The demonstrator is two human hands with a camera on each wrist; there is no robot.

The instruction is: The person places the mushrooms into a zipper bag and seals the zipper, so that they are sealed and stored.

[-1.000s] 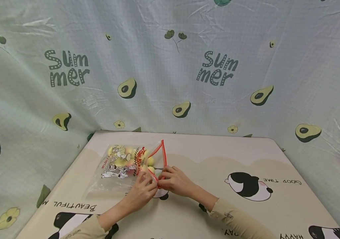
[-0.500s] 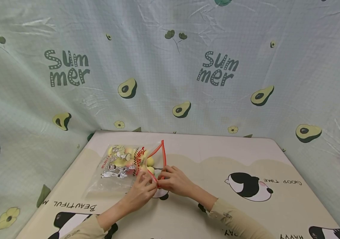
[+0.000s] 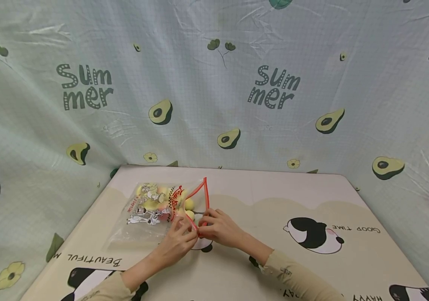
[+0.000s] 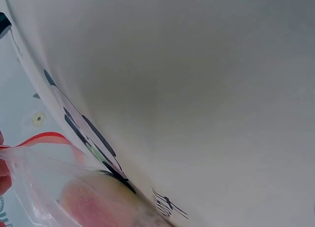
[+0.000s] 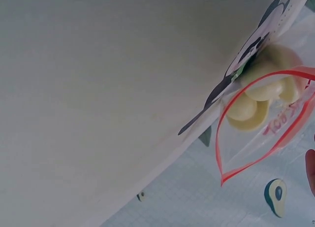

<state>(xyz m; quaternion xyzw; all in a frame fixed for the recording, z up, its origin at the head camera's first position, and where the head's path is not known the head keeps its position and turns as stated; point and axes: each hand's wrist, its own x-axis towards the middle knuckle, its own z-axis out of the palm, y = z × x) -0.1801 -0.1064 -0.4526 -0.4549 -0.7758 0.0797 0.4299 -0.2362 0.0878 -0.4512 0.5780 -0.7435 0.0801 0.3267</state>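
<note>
A clear zip bag (image 3: 139, 228) lies on the table, printed with cartoon dogs and red lettering. Its red-edged mouth gapes towards the right. Several pale yellow and pinkish rounded pieces (image 3: 189, 204) sit inside; their kind is not clear. At the near corner of the mouth, my left hand (image 3: 178, 242) pinches the bag's edge. Close beside it, my right hand (image 3: 222, 230) pinches the red strip from the right. The right wrist view looks into the open mouth (image 5: 219, 153), where yellow rounded pieces (image 5: 246, 109) show. Only fingers (image 4: 4, 175) appear in the left wrist view, at the bag's edge.
The table (image 3: 252, 276) has a cream cover with printed dogs and words. Behind it and along both sides hangs a pale curtain (image 3: 199, 83) with avocado prints. The table's back edge runs just beyond the bag.
Both hands stay at the bag's near corner. That corner has shifted very slightly to the left; the bag otherwise looks the same.
</note>
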